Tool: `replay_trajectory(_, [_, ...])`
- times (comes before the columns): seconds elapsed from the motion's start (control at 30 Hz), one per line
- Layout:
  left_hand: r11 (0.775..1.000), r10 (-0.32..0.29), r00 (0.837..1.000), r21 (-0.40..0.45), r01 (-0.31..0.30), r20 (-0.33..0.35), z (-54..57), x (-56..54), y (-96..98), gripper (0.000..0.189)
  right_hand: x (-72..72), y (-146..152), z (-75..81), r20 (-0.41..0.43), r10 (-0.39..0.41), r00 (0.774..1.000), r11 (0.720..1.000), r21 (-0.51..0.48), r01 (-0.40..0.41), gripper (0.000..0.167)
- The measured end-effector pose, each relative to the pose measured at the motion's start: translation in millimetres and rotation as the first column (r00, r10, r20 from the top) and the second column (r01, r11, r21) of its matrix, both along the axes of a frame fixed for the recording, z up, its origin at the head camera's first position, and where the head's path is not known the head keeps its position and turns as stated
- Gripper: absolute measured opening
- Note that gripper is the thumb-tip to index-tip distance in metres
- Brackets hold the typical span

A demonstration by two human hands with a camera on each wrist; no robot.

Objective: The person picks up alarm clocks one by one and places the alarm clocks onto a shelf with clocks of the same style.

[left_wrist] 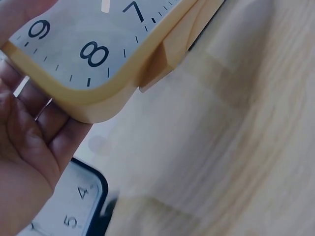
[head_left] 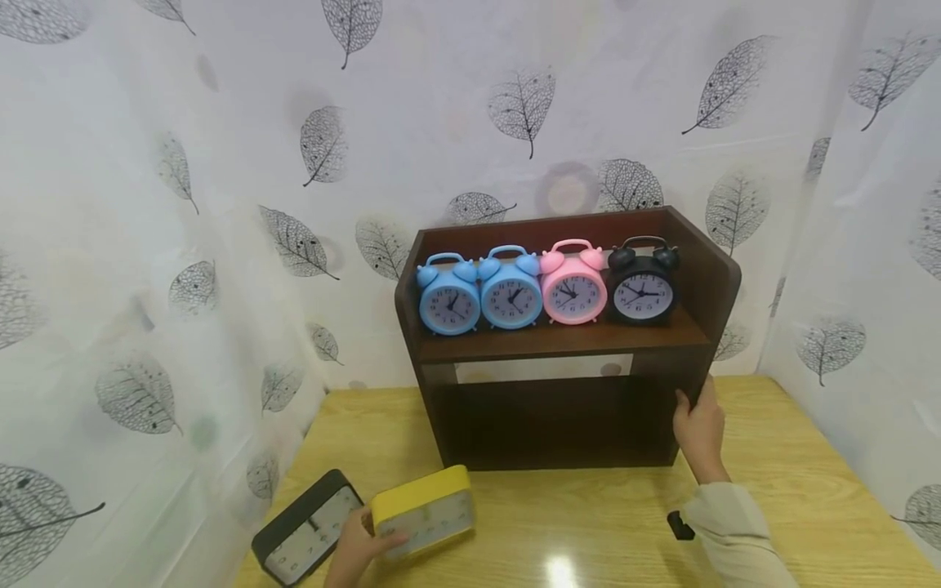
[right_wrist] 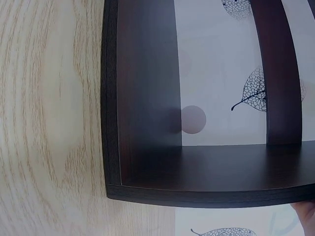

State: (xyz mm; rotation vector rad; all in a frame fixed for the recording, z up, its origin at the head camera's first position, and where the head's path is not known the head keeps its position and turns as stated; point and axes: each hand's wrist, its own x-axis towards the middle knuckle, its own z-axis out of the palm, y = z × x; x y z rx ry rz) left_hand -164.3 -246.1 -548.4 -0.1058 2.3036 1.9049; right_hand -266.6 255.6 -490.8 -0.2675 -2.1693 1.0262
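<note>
My left hand (head_left: 354,549) holds a yellow rectangular clock (head_left: 425,508) by its left end, with the thumb on the face. In the left wrist view, fingers (left_wrist: 47,115) of that hand lie behind the yellow clock (left_wrist: 93,101). Beside it on the table is a black rectangular clock (head_left: 309,527), tilted back. My right hand (head_left: 701,429) grips the right side panel of a dark brown two-tier shelf (head_left: 551,425), with its thumb at the front edge. Only a bit of the right hand (right_wrist: 307,216) shows in the right wrist view, outside the panel.
Along the shelf's upper tier stand two blue alarm clocks (head_left: 449,312) (head_left: 510,302), a pink one (head_left: 573,296) and a black one (head_left: 643,294). Beneath everything is a wood-grain table (head_left: 573,523). A leaf-patterned curtain (head_left: 441,122) surrounds the back and sides.
</note>
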Motion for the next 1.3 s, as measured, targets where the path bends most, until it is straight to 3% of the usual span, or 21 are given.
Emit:
replay_trajectory(0.33, [0.999,0.009,0.996,0.053,-0.004,-0.092,9.0,-6.5,18.3,0.045,0.6,1,0.9,0.009,0.008,1.0,1.0,0.003,-0.008,0.04])
replay_trajectory(0.6, [0.999,0.018,0.997,0.03,-0.016,-0.069,17.4,-13.8,31.4,0.049,1.4,1,0.7,0.012,0.008,1.0,1.0,-0.003,-0.008,0.041])
replay_trajectory(0.8, [0.999,-0.012,0.996,0.049,0.016,-0.088,24.8,-22.3,44.1,0.051,0.7,0,1.1,0.015,0.012,1.0,1.0,-0.005,-0.012,0.042])
replay_trajectory(1.03, [0.994,-0.062,0.99,0.086,0.074,-0.128,32.1,-40.6,65.2,0.051,0.4,1,1.8,0.022,0.013,1.0,1.0,-0.01,-0.013,0.043])
replay_trajectory(1.3, [0.981,-0.141,0.962,0.096,0.167,-0.232,33.7,-56.9,90.6,0.047,2.0,0,3.2,0.03,0.003,1.0,1.0,0.003,-0.004,0.042])
